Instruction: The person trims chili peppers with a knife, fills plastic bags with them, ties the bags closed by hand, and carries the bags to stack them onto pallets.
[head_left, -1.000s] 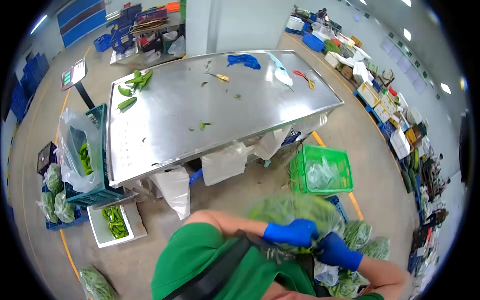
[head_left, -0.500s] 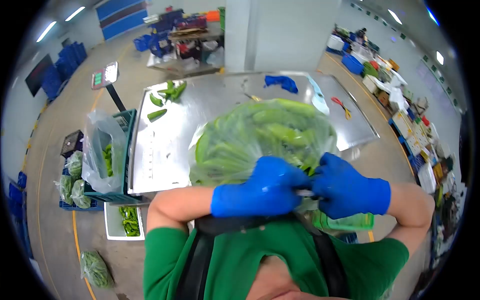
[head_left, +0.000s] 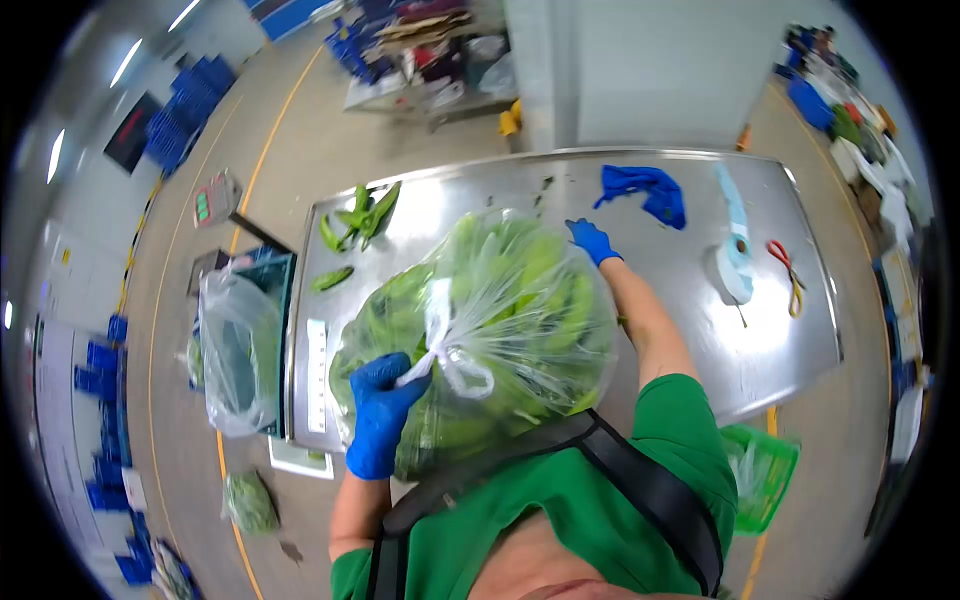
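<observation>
Fingers (head_left: 412,388) of the blue-gloved left hand (head_left: 378,425) pinch the twisted white neck of a large, bulging clear plastic bag (head_left: 545,325) packed with long green peppers, close to its white knot (head_left: 438,350). The bag rests on a shiny stainless-steel counter (head_left: 690,330), at the near edge, against the front of the person's green short-sleeved shirt (head_left: 545,520). Beyond the bag's far right side, the blue-gloved right hand (head_left: 593,241) reaches out over the metal with its fingers loosely spread; whether they touch the surface cannot be told.

Just left of the bag lies a white strip with dark markings (head_left: 316,375); farther back are a single loose green pepper (head_left: 332,279) and a small heap of green peppers (head_left: 368,216). Past the right hand sit a crumpled blue cloth-like piece (head_left: 645,192), a pale blue-and-white roll (head_left: 733,268) with its end trailing, and scissors with red and yellow handles (head_left: 795,295). Beside the counter's left edge stands a dark green plastic crate (head_left: 285,330) with a translucent bag (head_left: 238,350) in it.
</observation>
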